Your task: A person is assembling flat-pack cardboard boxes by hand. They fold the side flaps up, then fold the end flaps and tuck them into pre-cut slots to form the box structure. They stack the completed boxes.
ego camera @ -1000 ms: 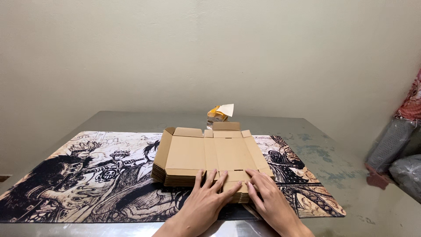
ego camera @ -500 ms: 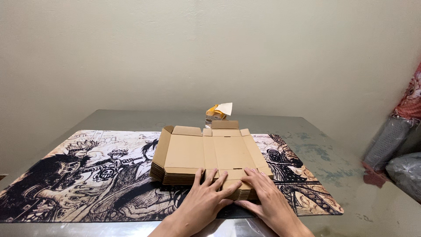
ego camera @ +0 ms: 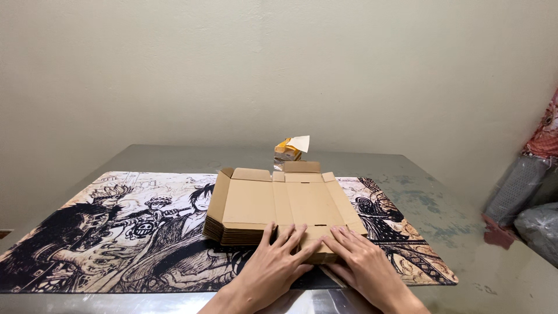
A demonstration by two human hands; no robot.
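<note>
A stack of flat cardboard box blanks [ego camera: 279, 203] lies on the printed mat [ego camera: 116, 232], toward the mat's right half and close to its near edge. Both hands rest on the near edge of the stack, directly in front of the person. The left hand [ego camera: 278, 263] lies palm down with fingers spread and straight, fingertips on the top blank near the middle of its front flap. The right hand [ego camera: 361, 263] lies just beside it to the right, also flat and spread, its fingers pointing inward onto the front right corner of the blank. Neither hand is gripping anything; both press open on the cardboard. The two hands nearly touch at the fingertips.

The top blank has its left side flap and back flaps raised slightly. There is one stack, made of many blanks; their number cannot be told from the edges.

The mat, one piece with black-and-white cartoon figures, covers most of the grey table [ego camera: 442, 203]. Beyond the stack, near the table's far edge, stands one small orange tissue pack [ego camera: 289, 150] with a white sheet sticking up.
</note>
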